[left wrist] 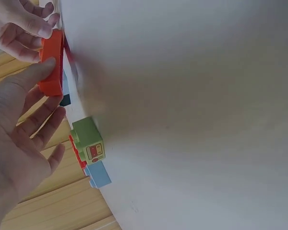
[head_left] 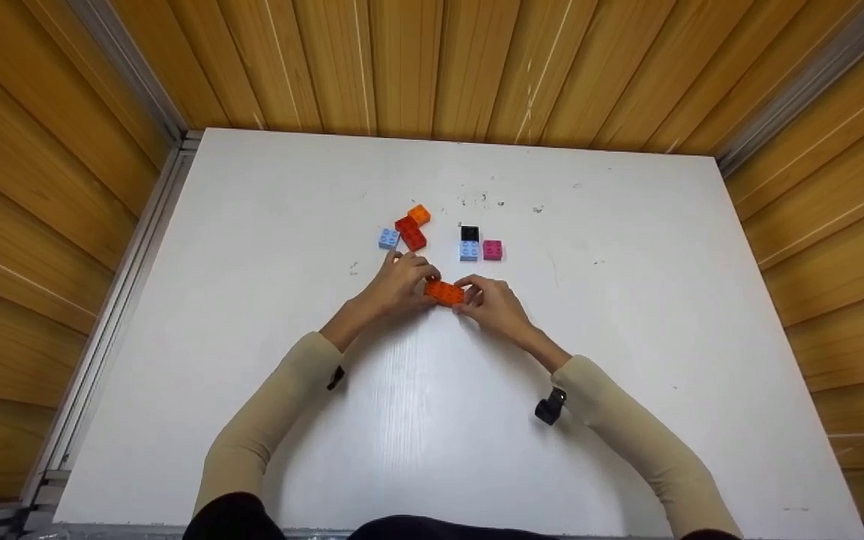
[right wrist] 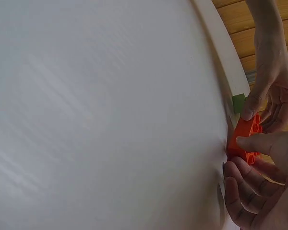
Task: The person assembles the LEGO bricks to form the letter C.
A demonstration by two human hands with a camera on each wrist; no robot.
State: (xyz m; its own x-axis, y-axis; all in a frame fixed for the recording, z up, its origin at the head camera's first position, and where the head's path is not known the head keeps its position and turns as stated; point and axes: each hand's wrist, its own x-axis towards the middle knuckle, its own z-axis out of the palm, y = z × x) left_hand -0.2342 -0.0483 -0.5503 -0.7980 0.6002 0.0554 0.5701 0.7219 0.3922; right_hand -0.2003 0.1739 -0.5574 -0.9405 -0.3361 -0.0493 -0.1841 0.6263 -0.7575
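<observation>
Orange brick: between the two hands, above or on the table, contact unclear; the brick shows its studs to the head camera.
Left hand: at the brick's 9 o'clock, thumb and fingers pinching that end, remaining fingers loosely spread.
Right hand: at 3 o'clock, pinching the other end, its lower fingers half curled.
Loose bricks: red bricks at 11 o'clock; black brick and pink brick around 1 o'clock; green brick clear only in the wrist views.
Two-handed hold: the step seems to be steadying or turning the brick.
Next grip: likely calls for one pinch staying firm while the other eases.
</observation>
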